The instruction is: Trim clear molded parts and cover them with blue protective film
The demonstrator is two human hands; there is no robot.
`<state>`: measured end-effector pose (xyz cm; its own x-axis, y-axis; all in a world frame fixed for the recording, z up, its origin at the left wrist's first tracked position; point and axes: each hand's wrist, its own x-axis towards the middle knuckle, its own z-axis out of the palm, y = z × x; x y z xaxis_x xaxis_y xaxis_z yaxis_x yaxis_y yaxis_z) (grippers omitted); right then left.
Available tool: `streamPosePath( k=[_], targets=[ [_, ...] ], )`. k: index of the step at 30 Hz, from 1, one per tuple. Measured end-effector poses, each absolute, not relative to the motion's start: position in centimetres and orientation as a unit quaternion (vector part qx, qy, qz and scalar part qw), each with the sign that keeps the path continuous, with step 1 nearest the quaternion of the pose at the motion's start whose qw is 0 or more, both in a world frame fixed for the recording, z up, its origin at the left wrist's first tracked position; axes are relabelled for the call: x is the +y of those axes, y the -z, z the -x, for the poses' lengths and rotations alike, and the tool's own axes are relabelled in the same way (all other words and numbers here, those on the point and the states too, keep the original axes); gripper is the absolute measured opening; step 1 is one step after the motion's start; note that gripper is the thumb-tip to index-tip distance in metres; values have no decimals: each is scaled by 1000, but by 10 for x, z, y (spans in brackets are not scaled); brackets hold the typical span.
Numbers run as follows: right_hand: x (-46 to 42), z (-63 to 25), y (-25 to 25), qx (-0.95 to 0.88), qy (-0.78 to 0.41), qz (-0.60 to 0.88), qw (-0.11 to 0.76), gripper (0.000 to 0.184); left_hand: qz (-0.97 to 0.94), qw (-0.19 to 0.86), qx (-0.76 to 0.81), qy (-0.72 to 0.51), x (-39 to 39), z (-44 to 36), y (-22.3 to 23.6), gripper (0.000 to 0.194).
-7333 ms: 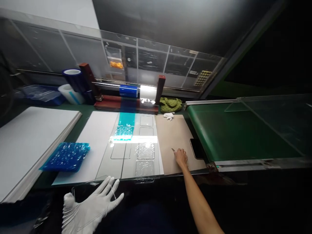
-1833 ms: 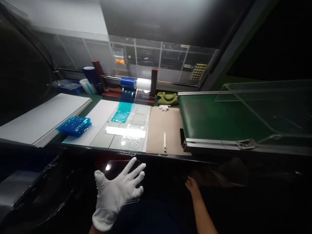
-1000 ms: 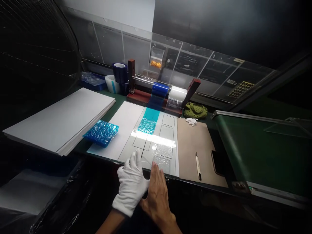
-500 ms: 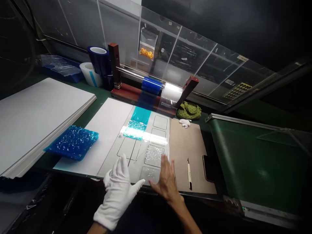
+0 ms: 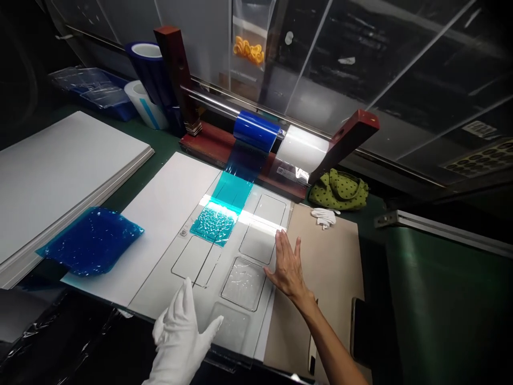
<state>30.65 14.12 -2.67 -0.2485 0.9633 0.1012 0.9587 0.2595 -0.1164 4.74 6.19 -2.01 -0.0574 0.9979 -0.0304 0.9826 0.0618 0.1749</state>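
My left hand, in a white glove, is over the front edge of a glass sheet. Its fingers are stretched out together, the thumb apart; I see nothing held in it. My bare right hand is at the sheet's right side, fingers extended and thumb spread, nothing in it. Between the hands are rounded rectangular outlines and a clear film-like square; another clear square is nearer the front edge. A teal film strip runs onto the sheet from a blue film roll.
My right forearm partly covers a craft knife on a brown board. A phone is further right, before a green conveyor belt. Blue film pieces and white sheets lie left. A green pouch sits behind.
The right hand held the craft knife earlier; the knife now lies on the board. A clear plate showed at the gloved hand earlier. Both hands came together over the sheet, then moved apart.
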Motion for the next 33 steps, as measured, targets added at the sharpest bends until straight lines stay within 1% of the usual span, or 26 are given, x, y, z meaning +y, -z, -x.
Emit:
streamPosePath(
  k=[9,19,22,25,27,28,29,30,33],
  targets=[
    [151,-312,41,-803,-44,589,81,82,-662,109,741,-8,76,-63,17,95],
    [159,-315,48,-804,-72,584,91,87,-647,116,754,9,85,-68,23,92],
    [159,-316,44,-792,-75,596,107,89,-622,172,764,7,104,-64,19,95],
    [154,-316,38,-769,-67,619,141,87,-570,248,782,-36,151,-52,15,94],
    [147,-314,36,-752,-61,634,168,84,-567,283,763,-130,198,-44,16,80],
    [143,-312,35,-744,-61,640,182,82,-568,301,746,-173,224,-40,18,69],
    [138,-310,35,-737,-62,644,194,81,-571,303,739,-188,250,-37,21,58],
    [132,-307,34,-731,-66,648,204,80,-575,301,735,-195,275,-35,26,51],
    [114,-299,35,-714,-83,658,225,76,-596,298,720,-192,333,-34,38,35]
  ],
)
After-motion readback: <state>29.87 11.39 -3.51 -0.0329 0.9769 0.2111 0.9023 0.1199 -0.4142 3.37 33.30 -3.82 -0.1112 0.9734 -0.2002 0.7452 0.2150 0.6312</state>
